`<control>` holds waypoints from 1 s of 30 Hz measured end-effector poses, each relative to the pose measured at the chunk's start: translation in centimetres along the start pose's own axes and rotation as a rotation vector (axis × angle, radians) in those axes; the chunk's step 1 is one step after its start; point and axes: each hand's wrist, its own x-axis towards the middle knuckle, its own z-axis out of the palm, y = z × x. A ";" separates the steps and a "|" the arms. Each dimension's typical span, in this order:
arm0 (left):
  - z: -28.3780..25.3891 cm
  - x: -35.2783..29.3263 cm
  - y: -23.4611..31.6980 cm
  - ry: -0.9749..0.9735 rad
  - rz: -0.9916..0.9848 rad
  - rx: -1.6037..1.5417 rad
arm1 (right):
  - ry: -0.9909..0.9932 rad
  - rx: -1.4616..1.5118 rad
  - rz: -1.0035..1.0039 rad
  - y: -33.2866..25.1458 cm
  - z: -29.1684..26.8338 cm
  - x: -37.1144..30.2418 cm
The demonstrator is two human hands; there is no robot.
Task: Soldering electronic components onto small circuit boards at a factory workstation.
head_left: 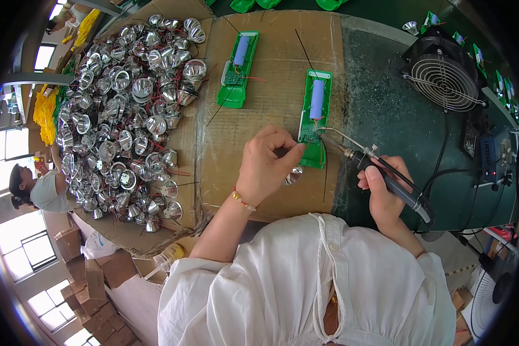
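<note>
My right hand (388, 190) is wrapped round a black soldering iron (401, 193) with a thin bent metal tube fixed along it. The iron's tip reaches the small green circuit board (310, 136) in a green plastic housing (313, 157). A purple cylindrical battery (317, 99) lies in that housing, above the board. My left hand (265, 161) is closed in a pinch at the board's left edge; what its fingertips hold is hidden. Just below those fingers a silver reflector cup (293, 175) shows in part.
A second green housing (232, 97) with battery and board lies farther left on the cardboard (271, 75). A large heap of reflector cups (127, 121) with wires fills the left. At right are a black fan (444, 81) and a blue control box (490, 158). Another person (46, 187) is at far left.
</note>
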 end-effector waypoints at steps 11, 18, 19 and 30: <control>-0.1 0.1 -0.4 -0.015 -0.003 0.079 | 0.073 0.048 -0.022 0.5 -1.9 0.0; -1.8 0.2 0.6 -0.035 -0.251 -0.021 | 0.227 -0.032 -0.028 0.7 -4.7 0.4; -1.5 0.9 0.9 -0.216 -0.273 0.129 | 0.245 -0.038 -0.014 0.8 -5.0 0.6; 7.9 29.7 7.6 0.147 0.261 0.334 | 0.266 0.010 0.108 1.1 -4.9 1.5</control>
